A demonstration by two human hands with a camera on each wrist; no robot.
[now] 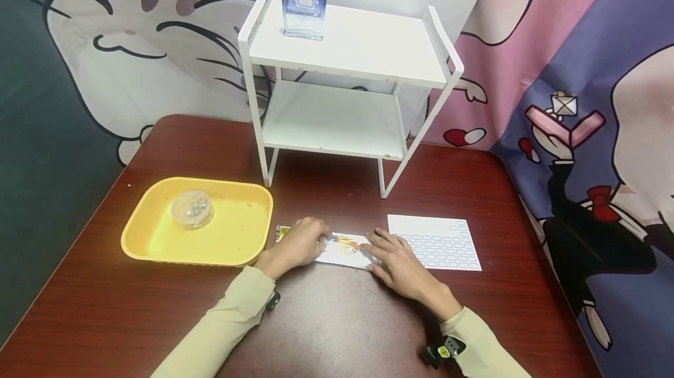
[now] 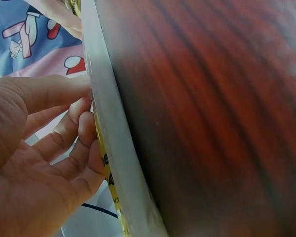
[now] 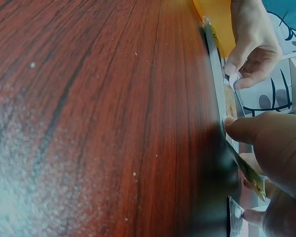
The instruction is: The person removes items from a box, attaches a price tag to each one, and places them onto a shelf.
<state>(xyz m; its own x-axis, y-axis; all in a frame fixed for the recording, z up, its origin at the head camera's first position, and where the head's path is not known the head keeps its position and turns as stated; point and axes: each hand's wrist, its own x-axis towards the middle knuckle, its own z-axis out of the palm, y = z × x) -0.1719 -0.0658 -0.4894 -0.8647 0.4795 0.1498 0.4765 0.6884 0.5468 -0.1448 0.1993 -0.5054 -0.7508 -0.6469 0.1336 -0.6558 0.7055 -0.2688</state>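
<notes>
A flat, shiny packet [image 1: 337,256] with yellow printing at its left end lies on the table in front of me. My left hand [image 1: 302,243] is over its left half. In the right wrist view, that hand's thumb and forefinger pinch a small white flap [image 3: 233,80] at the packet's upper face. My right hand [image 1: 397,264] rests on the packet's right end, fingers spread and fairly straight. Its thumb touches the near edge in the right wrist view. From the left wrist camera, the packet's pale long edge [image 2: 116,128] runs beside the left fingers.
Left of the packet stands a yellow tray [image 1: 237,234] holding a round clear container [image 1: 192,209] with small shiny bits. A white sheet printed with small boxes [image 1: 434,243] lies right, partly behind the right hand. Behind is a white two-tier rack [image 1: 368,38] with a blue bottle [image 1: 304,9].
</notes>
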